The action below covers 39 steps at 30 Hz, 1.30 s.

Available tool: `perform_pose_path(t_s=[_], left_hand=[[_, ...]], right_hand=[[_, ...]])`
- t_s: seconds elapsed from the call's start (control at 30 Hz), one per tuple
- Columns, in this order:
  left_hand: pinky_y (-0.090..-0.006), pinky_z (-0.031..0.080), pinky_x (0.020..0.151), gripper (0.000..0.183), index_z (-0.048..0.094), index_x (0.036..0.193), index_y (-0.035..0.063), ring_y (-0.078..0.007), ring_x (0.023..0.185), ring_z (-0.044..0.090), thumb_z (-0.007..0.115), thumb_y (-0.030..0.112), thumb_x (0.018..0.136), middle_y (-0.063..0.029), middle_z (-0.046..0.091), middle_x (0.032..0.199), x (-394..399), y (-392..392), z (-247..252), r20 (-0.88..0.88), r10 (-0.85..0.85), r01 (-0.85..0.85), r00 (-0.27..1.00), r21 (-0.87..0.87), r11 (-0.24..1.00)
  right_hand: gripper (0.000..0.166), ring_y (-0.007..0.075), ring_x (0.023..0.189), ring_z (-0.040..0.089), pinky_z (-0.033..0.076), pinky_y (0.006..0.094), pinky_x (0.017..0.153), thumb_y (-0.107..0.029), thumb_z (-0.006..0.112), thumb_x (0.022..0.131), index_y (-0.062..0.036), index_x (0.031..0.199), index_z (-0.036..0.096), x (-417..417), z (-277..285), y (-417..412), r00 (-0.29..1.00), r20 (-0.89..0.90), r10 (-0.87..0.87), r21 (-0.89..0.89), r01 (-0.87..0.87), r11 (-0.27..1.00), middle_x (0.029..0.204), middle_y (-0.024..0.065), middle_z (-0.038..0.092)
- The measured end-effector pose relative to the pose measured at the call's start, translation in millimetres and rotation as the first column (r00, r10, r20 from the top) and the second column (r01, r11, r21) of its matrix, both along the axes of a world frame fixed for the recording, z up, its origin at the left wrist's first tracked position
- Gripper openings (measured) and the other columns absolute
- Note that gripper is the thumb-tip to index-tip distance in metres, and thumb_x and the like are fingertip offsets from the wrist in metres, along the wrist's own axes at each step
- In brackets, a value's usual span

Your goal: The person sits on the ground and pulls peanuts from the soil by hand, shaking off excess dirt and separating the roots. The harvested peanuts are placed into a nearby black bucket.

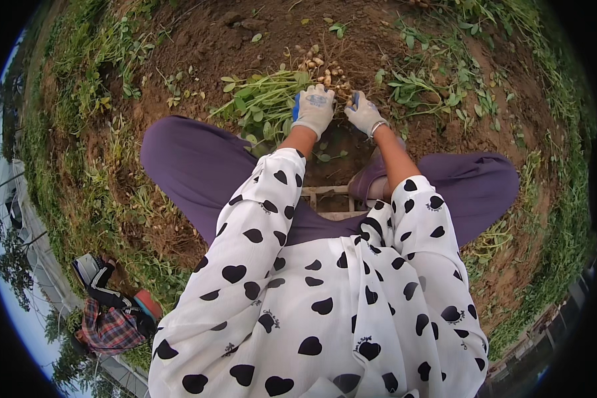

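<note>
A pulled peanut plant lies on the soil in front of me, its leafy green stems (273, 97) to the left and its clustered peanut pods (331, 74) at the root end. My left hand (315, 107), in a pale work glove with a blue palm, is closed around the plant where the stems meet the pods. Close to its right, my right hand (364, 112), gloved alike and with a bracelet at the wrist, has its fingertips at the lower pods; whether it grips one is hidden.
Loose peanut foliage (418, 89) lies to the right, with more plants (89, 94) at the left. A slatted crate or low seat (331, 201) shows between my legs, near a purple shoe (368, 176). At lower left, a person in a plaid shirt (112, 331) sits near a pale container (87, 268).
</note>
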<state>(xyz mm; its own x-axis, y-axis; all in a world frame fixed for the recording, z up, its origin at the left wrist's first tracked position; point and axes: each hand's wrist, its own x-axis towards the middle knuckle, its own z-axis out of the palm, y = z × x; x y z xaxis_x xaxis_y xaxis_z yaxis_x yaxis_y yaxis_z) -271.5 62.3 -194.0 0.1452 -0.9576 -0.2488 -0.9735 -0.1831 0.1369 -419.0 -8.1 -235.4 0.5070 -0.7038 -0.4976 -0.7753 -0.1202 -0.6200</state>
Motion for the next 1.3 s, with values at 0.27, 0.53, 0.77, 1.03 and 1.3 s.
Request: perform_pose_path(t_s=[0.27, 0.53, 0.77, 1.03, 1.3], left_hand=[[-0.0408, 0.045, 0.088, 0.028, 0.065, 0.100, 0.0118, -0.0308, 0.103, 0.058, 0.061, 0.032, 0.081, -0.0117, 0.062, 0.109, 21, -6, 6, -0.473, 0.355, -0.352, 0.806, 0.099, 0.931], [-0.0239, 0.047, 0.070, 0.014, 0.060, 0.094, 0.0035, -0.0093, 0.077, 0.058, 0.066, 0.014, 0.087, -0.0009, 0.063, 0.084, 37, -24, 38, -0.958, 0.284, -0.643, -0.036, 0.239, 0.728], [-0.0399, 0.046, 0.085, 0.034, 0.060, 0.099, 0.0043, -0.0318, 0.103, 0.058, 0.065, 0.029, 0.077, -0.0138, 0.062, 0.107, 9, -13, 57, -0.456, 0.181, -0.155, 0.872, 0.094, 0.983], [-0.0420, 0.037, 0.101, 0.044, 0.055, 0.113, 0.0071, -0.0339, 0.123, 0.043, 0.062, 0.032, 0.078, -0.0178, 0.046, 0.130, 8, 18, 8, -0.285, 0.101, -0.038, 0.953, 0.219, 0.975], [-0.0423, 0.040, 0.096, 0.036, 0.058, 0.104, 0.0054, -0.0345, 0.117, 0.047, 0.062, 0.029, 0.077, -0.0197, 0.052, 0.119, 11, 16, 4, -0.328, 0.075, 0.003, 0.942, 0.232, 0.973]], right_hand=[[0.018, 0.0191, 0.063, 0.058, 0.050, 0.0337, 0.057, -0.017, 0.049, 0.090, -0.0105, 0.108, 0.049, -27, 38, -6, 0.643, 0.382, -0.663, 0.866, 0.000, 0.500, 0.083, 0.0077, 0.057], [0.017, 0.0151, 0.068, 0.060, 0.050, 0.0273, 0.055, -0.025, 0.054, 0.093, -0.0092, 0.099, 0.055, -22, 66, -27, 0.393, 0.467, -0.792, 0.794, 0.207, 0.571, 0.083, 0.0068, 0.061], [0.046, 0.0337, 0.112, 0.055, 0.044, 0.0408, 0.094, -0.036, 0.053, 0.087, -0.0143, 0.128, 0.052, 9, 8, -9, 0.975, 0.065, -0.215, 0.022, 0.214, 0.977, 0.121, 0.0161, 0.059], [0.032, 0.0263, 0.092, 0.062, 0.047, 0.0360, 0.083, -0.026, 0.062, 0.081, -0.0100, 0.108, 0.057, 11, 4, 17, 0.926, 0.181, -0.331, 0.217, 0.291, 0.932, 0.100, 0.0113, 0.065], [0.047, 0.0339, 0.098, 0.062, 0.048, 0.0422, 0.084, -0.033, 0.064, 0.081, -0.0133, 0.121, 0.048, 15, 14, 20, 0.986, -0.022, -0.163, -0.005, 0.163, 0.987, 0.105, 0.0151, 0.065]])
